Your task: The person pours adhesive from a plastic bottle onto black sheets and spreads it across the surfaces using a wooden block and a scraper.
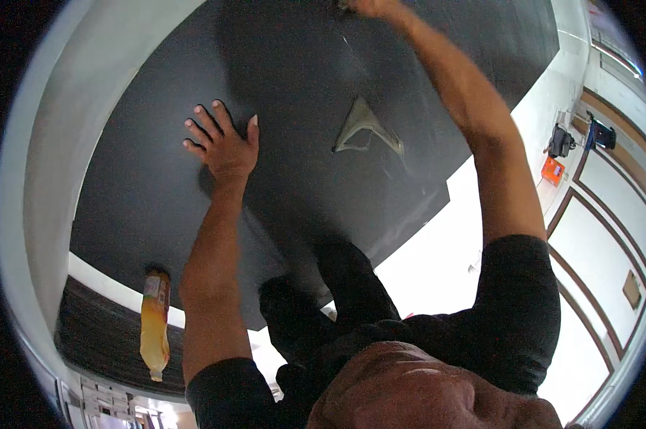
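My left hand (230, 146) lies on the black surface (287, 86), fingers spread and nothing in its grasp. At the top edge of the view, my right hand (373, 6) is partly cut off. Its fingers appear closed around a small greenish-grey thing (343, 5), too little of which shows to name. Between my two arms lies an olive-grey, roughly triangular piece (362, 118) with a gap in its lower side; it looks like crumpled cloth, and neither hand touches it. Faint pale streaks mark the surface near it.
A clear bottle of yellow liquid (155, 325) stands by the surface's lower left edge, close to my left forearm. A pale curved wall (58, 143) runs along the left. On the far right are an orange box (552, 171), a black device (560, 141) and white panels with brown trim.
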Demonstrator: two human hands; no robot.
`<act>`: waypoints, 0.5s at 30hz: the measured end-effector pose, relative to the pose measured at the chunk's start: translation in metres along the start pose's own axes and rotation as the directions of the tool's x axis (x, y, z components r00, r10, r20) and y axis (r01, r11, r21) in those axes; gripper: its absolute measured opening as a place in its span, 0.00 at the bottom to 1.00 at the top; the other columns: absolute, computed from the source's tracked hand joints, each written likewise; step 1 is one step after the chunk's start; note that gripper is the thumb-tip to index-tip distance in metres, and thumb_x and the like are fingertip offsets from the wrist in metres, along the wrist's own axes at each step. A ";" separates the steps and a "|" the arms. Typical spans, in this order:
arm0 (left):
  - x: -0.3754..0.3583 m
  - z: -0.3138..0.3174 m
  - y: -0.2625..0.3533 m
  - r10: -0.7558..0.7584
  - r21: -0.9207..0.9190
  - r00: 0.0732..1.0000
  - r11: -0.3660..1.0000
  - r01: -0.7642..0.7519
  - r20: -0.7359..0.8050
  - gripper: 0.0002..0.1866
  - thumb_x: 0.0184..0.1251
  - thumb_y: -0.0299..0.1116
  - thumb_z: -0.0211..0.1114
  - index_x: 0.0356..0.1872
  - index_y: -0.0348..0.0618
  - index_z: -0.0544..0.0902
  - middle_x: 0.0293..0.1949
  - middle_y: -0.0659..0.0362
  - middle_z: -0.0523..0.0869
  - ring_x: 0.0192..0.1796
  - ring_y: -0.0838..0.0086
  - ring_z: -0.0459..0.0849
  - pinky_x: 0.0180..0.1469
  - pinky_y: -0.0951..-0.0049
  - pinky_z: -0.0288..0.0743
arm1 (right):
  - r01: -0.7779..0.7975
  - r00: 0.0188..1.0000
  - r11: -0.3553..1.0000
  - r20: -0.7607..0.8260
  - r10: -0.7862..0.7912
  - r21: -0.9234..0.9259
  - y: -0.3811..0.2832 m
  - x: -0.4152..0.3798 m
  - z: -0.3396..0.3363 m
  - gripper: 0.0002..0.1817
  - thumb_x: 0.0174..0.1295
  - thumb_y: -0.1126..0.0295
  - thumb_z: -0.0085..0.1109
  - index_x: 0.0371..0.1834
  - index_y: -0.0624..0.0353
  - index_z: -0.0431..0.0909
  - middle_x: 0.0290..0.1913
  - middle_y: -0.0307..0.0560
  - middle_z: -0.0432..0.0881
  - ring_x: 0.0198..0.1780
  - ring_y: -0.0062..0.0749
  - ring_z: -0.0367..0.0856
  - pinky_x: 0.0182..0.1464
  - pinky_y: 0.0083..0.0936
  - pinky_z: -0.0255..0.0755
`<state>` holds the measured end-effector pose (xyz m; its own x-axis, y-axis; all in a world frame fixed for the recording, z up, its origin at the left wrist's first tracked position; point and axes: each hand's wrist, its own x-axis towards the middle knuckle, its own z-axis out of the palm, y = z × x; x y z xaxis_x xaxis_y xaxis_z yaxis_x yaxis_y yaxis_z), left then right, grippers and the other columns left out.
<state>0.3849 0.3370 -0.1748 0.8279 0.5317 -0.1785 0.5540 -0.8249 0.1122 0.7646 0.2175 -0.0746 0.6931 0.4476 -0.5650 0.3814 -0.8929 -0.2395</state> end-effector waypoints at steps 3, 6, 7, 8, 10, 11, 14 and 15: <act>0.000 0.002 0.002 -0.019 -0.003 0.999 1.000 0.020 0.033 0.46 0.74 0.70 0.43 0.80 0.44 0.52 0.80 0.36 0.46 0.80 0.32 0.44 0.72 0.24 0.36 | 0.139 0.973 0.897 -0.110 -0.202 -0.420 0.004 -0.029 0.045 0.16 0.66 0.61 0.59 0.46 0.64 0.82 0.47 0.57 0.86 0.49 0.58 0.85 0.53 0.51 0.77; 0.001 0.003 0.000 -0.027 -0.039 0.998 0.999 0.029 0.050 0.47 0.74 0.70 0.42 0.80 0.44 0.52 0.80 0.37 0.44 0.80 0.33 0.41 0.73 0.25 0.34 | 0.262 0.938 0.857 -0.092 -0.334 -0.443 0.000 -0.022 0.030 0.13 0.57 0.66 0.63 0.44 0.58 0.85 0.42 0.55 0.88 0.45 0.53 0.88 0.44 0.50 0.82; 0.002 0.003 0.001 -0.025 -0.051 0.998 0.998 0.028 0.059 0.47 0.74 0.70 0.42 0.80 0.44 0.52 0.80 0.37 0.44 0.80 0.34 0.40 0.73 0.25 0.33 | 0.221 0.959 0.859 -0.057 -0.277 -0.462 -0.016 -0.010 0.008 0.14 0.62 0.64 0.60 0.46 0.60 0.83 0.44 0.57 0.87 0.47 0.56 0.86 0.47 0.50 0.80; 0.001 0.002 0.001 -0.024 -0.060 0.997 0.998 0.028 0.070 0.47 0.74 0.70 0.42 0.80 0.43 0.51 0.80 0.37 0.43 0.81 0.34 0.39 0.73 0.25 0.32 | 0.181 0.976 0.858 -0.022 -0.218 -0.480 -0.028 -0.003 -0.004 0.16 0.66 0.61 0.58 0.48 0.62 0.81 0.46 0.60 0.86 0.49 0.59 0.85 0.51 0.51 0.78; 0.002 0.002 0.001 -0.027 -0.052 0.997 0.998 0.031 0.067 0.47 0.74 0.70 0.41 0.81 0.44 0.51 0.81 0.37 0.43 0.81 0.35 0.39 0.73 0.25 0.32 | 0.290 0.894 0.768 -0.124 -0.430 -0.571 -0.011 0.035 0.006 0.15 0.65 0.62 0.59 0.47 0.60 0.81 0.42 0.60 0.86 0.47 0.58 0.85 0.46 0.50 0.79; 0.002 0.002 -0.001 -0.016 -0.053 0.998 0.998 0.020 0.065 0.47 0.74 0.70 0.40 0.81 0.44 0.51 0.81 0.38 0.43 0.81 0.35 0.39 0.73 0.25 0.31 | 0.301 0.881 0.748 -0.126 -0.455 -0.592 -0.014 0.041 0.005 0.15 0.64 0.62 0.58 0.47 0.59 0.81 0.42 0.60 0.86 0.46 0.57 0.85 0.44 0.50 0.79; 0.001 0.005 -0.001 -0.019 -0.043 0.998 0.999 0.021 0.060 0.47 0.74 0.71 0.39 0.81 0.45 0.50 0.81 0.38 0.42 0.81 0.35 0.38 0.74 0.26 0.30 | 0.283 0.876 0.743 -0.151 -0.457 -0.607 0.022 0.027 0.025 0.17 0.64 0.63 0.58 0.54 0.55 0.79 0.45 0.59 0.86 0.48 0.56 0.86 0.47 0.49 0.79; 0.002 0.006 -0.001 -0.015 -0.052 0.998 0.998 0.018 0.056 0.47 0.74 0.71 0.39 0.81 0.45 0.50 0.81 0.38 0.42 0.81 0.35 0.38 0.74 0.26 0.30 | 0.263 0.879 0.755 -0.173 -0.445 -0.601 0.055 0.017 0.037 0.21 0.64 0.64 0.59 0.61 0.52 0.76 0.48 0.58 0.86 0.50 0.55 0.86 0.51 0.49 0.80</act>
<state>0.3853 0.3377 -0.1817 0.8131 0.5325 -0.2350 0.5727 -0.8041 0.1595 0.7743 0.1743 -0.1262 0.5455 0.7990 -0.2532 0.8380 -0.5261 0.1451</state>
